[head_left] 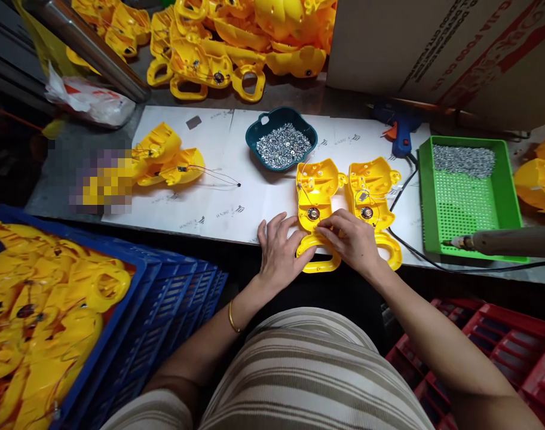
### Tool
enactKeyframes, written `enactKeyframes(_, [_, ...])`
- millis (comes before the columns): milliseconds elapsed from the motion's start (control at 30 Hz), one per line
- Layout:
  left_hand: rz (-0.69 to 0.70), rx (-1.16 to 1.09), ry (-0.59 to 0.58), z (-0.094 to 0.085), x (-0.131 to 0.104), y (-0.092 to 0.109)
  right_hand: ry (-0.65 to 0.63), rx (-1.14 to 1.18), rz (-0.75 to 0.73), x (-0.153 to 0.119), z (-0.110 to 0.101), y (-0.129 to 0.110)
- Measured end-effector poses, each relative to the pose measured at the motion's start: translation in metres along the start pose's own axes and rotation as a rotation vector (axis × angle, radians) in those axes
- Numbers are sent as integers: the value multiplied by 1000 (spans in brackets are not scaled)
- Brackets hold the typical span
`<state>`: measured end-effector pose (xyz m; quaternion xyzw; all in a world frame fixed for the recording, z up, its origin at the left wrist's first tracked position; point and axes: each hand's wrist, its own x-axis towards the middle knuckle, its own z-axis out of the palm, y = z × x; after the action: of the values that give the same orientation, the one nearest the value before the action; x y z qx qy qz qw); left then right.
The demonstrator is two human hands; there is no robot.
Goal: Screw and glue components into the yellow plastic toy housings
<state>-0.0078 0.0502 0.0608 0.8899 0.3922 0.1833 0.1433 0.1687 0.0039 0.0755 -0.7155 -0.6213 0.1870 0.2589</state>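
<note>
Two yellow plastic half shells with handles lie side by side, hollow side up, at the table's front edge: the left shell [318, 182] and the right shell [371, 179]. Each has a round speaker-like part and thin wires inside. My left hand [278, 251] is spread beside the left shell, its thumb touching the handle. Over the lower part of that shell, my right hand [354, 239] pinches with thumb and forefinger; what is between the fingertips is too small to make out. Behind the shells stands a dark teal bowl [253, 143] of small metal pieces.
A green basket [514, 197] holding small metal pieces stands right, with a screwdriver-like tool [492, 242] over it. A blue glue gun [402, 134] and its cable lie near. Wired yellow shells [165, 158] lie left, near a blurred patch. Blue crates [165, 298] flank the table.
</note>
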Motion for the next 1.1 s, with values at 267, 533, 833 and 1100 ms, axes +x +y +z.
enactKeyframes(267, [6, -4, 4, -2, 1, -1, 43, -105, -64, -3, 8, -1])
enactKeyframes(533, [-4, -24, 0, -1, 0, -1, 30, 43, -139, -7, 3, 10])
enactKeyframes(833, [-9, -22, 0, 1, -1, -2, 92, 230, -102, -6, 7, 13])
enactKeyframes(1100, [-8, -33, 9, 1, -2, -1, 96, -33, -160, -6, 7, 2])
